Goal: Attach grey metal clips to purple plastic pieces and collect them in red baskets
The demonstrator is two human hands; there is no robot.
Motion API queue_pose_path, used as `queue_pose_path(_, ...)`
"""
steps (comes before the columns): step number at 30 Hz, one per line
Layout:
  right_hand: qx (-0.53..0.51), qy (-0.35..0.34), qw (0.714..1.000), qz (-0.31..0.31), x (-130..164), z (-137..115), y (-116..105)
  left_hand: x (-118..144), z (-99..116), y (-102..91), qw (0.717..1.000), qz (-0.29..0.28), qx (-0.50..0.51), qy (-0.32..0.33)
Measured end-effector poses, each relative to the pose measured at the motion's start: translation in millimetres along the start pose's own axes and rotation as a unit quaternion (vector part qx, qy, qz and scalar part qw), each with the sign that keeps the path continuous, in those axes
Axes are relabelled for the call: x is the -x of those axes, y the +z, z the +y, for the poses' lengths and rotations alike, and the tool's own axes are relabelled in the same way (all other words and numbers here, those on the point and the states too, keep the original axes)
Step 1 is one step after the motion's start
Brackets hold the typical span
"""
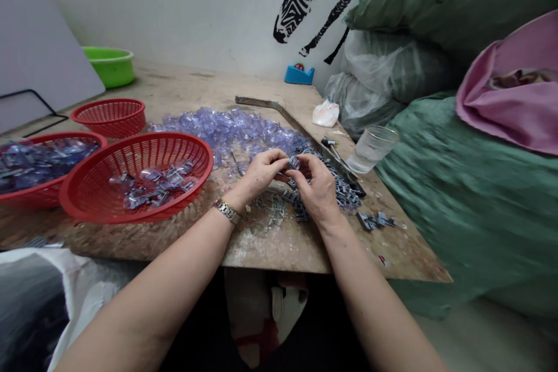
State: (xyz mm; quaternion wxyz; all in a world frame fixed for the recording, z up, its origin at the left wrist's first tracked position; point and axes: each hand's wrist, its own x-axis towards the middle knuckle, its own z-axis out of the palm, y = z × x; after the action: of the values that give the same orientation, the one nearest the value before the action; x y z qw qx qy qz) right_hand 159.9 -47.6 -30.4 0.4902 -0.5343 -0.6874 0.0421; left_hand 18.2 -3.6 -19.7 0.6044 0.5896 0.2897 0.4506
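Both hands meet over the middle of the table, fingers closed around a small grey plastic part (pixel 294 161). My left hand (pixel 264 173), with a metal watch on the wrist, pinches it from the left. From the other side my right hand (pixel 317 186) grips it with thumb and fingers. Fingertips cover much of the part. Below and right of the hands lies a heap of dark grey plastic parts (pixel 346 189). Behind them spreads a pile of clear purplish plastic pieces (pixel 231 131). Small metal-looking bits (pixel 275 209) are scattered just below my left hand.
At left stand a large red basket (pixel 135 218) holding clear-and-grey parts, a fuller red basket (pixel 32 200) and a smaller one (pixel 108 119). A bent metal strip (pixel 288 119) borders the piles. A glass (pixel 372 150) stands near the right edge, beside green sacks (pixel 436 186).
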Motion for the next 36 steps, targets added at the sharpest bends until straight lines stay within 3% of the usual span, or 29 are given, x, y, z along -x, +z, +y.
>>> queue_pose_path(8, -0.016, 0.013, 1.000, -0.002, -0.8, -2.5, -0.5, 3.4, 6.2, 2.1, 0.999, -0.006, -0.024, -0.033)
queue_pose_path(16, -0.099, 0.099, 0.990, -0.032, -0.5, -0.3, 1.7, 0.9, 7.3, 1.1, 0.998, -0.011, -0.033, -0.055)
queue_pose_path(24, -0.190, 0.140, 0.971, -0.039, -0.1, 5.4, 7.2, 1.3, 10.3, 2.2, 0.996, 0.007, -0.061, -0.064)
queue_pose_path(36, -0.234, 0.179, 0.955, -0.042, -2.6, 7.2, 8.7, 1.1, 8.2, -2.0, 0.975, -0.001, -0.218, 0.039)
